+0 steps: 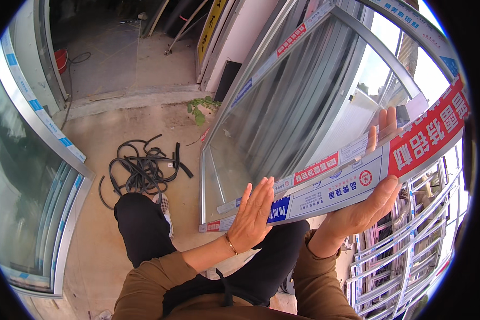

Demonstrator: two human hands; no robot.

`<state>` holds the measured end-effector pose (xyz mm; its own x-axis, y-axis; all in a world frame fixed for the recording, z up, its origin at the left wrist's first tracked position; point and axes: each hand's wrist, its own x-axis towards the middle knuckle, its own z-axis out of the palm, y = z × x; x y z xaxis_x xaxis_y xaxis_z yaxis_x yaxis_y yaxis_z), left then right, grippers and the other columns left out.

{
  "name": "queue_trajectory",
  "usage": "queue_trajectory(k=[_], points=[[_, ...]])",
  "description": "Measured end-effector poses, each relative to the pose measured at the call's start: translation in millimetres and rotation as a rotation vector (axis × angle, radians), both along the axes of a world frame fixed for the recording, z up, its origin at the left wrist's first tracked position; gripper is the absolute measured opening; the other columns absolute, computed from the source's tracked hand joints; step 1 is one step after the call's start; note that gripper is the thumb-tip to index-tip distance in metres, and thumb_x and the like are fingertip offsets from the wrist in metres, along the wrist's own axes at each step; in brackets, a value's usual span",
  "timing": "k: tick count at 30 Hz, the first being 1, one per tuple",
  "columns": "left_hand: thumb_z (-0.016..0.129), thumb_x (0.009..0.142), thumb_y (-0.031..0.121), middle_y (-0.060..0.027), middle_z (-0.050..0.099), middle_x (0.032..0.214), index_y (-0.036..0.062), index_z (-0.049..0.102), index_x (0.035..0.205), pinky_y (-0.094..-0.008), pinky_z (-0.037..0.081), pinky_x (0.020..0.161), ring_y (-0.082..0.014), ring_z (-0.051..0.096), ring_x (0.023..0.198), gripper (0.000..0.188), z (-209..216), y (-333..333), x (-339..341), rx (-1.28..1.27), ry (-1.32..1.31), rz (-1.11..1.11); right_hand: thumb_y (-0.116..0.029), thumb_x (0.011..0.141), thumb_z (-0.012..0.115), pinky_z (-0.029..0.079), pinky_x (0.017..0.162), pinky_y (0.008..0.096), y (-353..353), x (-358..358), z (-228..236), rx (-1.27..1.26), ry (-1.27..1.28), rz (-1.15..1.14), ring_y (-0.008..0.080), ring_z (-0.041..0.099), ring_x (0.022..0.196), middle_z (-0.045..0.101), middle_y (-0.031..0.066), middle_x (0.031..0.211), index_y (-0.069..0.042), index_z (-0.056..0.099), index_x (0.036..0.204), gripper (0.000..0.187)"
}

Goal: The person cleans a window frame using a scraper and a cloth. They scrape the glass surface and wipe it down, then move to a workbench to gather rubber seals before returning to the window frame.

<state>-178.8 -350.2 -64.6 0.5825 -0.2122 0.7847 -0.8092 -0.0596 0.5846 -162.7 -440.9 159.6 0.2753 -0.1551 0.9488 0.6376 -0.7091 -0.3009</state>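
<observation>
A large glazed window frame [282,80] of silver aluminium, wrapped in red, blue and white printed film, stands tilted in front of me. My right hand [365,205] grips its near rail from below, thumb under the rail and fingers over the top edge. My left hand [252,216] lies flat, fingers together, against the same rail further left, with a thin bracelet on its wrist. My legs in black trousers [144,229] show below the frame.
A tangle of black rubber gasket strip [141,170] lies on the concrete floor at left. Another glazed frame [32,176] leans at far left. Several stacked aluminium frames [405,250] stand at lower right. An open doorway with a red bucket [61,58] is behind.
</observation>
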Motion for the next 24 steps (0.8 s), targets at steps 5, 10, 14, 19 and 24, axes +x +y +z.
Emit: queue_trajectory(k=[5, 10, 14, 19, 24], points=[[0.080, 0.077, -0.005, -0.0293, 0.030, 0.172, -0.0064, 0.027, 0.164, -0.0640, 0.024, 0.128, -0.0454, 0.033, 0.159, 0.102, 2, -9, -2, 0.010, -0.007, 0.026, -0.055, 0.109, 0.027, 0.032, 0.127, 0.0626, -12, -3, -3, 0.015, -0.002, -0.075, 0.0469, 0.044, 0.152, 0.045, 0.0314, 0.162, 0.000, 0.038, 0.162, 0.077], [0.072, 0.087, -0.005, -0.0292, 0.031, 0.171, -0.0082, 0.029, 0.163, -0.0637, 0.026, 0.128, -0.0450, 0.035, 0.158, 0.087, 0, -26, -3, 0.050, -0.018, 0.035, -0.053, 0.109, 0.024, 0.036, 0.123, 0.0663, -27, -3, -6, 0.054, -0.022, -0.106, 0.0435, 0.049, 0.149, 0.049, 0.0280, 0.161, 0.002, 0.038, 0.160, 0.077], [0.078, 0.080, -0.004, -0.0323, 0.029, 0.170, -0.0062, 0.023, 0.166, -0.0660, 0.026, 0.126, -0.0486, 0.032, 0.158, 0.102, -5, -42, -2, 0.064, -0.038, 0.005, -0.055, 0.109, 0.024, 0.036, 0.122, 0.0686, -44, -2, -9, 0.108, -0.050, -0.142, 0.0444, 0.052, 0.147, 0.054, 0.0266, 0.157, 0.003, 0.044, 0.157, 0.078], [0.073, 0.083, -0.004, -0.0324, 0.029, 0.171, -0.0067, 0.023, 0.166, -0.0645, 0.025, 0.127, -0.0482, 0.032, 0.159, 0.096, -7, -57, -3, 0.061, -0.057, 0.011, -0.061, 0.107, 0.026, 0.039, 0.121, 0.0678, -64, -6, -11, 0.174, -0.038, -0.154, 0.0450, 0.053, 0.146, 0.056, 0.0267, 0.156, 0.003, 0.048, 0.155, 0.083], [0.057, 0.100, 0.000, -0.0300, 0.030, 0.172, -0.0096, 0.028, 0.163, -0.0616, 0.025, 0.129, -0.0450, 0.032, 0.159, 0.070, 1, -63, -9, 0.080, -0.030, 0.030, -0.058, 0.108, 0.027, 0.039, 0.122, 0.0640, -72, -9, -11, 0.185, -0.018, -0.122, 0.0455, 0.052, 0.146, 0.054, 0.0290, 0.156, 0.003, 0.042, 0.158, 0.081]])
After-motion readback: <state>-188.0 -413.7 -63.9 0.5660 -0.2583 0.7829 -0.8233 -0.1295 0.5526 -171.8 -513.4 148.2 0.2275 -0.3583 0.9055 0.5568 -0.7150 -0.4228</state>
